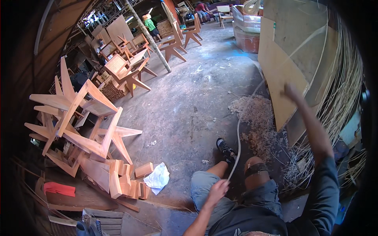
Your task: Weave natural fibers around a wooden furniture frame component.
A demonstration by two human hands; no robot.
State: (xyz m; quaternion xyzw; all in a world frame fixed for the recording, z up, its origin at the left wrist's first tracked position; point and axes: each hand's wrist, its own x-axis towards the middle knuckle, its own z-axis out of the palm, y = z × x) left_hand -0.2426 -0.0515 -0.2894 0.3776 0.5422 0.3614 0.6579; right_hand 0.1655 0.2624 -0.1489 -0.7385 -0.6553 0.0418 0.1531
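Note:
My left hand [217,191] is closed round one end of a long pale cane strip [238,135], low over my left thigh. From there the strip curves up and away, past a heap of shavings, toward the leaning boards. My right hand [290,92] is raised on an outstretched arm in front of a plywood sheet [279,74]. Motion smears its fingers, so whether it grips anything cannot be made out. A pale blurred streak crosses the boards above it.
A heap of curly shavings [258,114] lies ahead of my feet. Loose cane strands [342,78] hang at the right. Stacked wooden chair frames [84,114], wood blocks [126,181] and a crumpled white sheet [157,178] are at the left. A pole [147,35] and people stand farther off.

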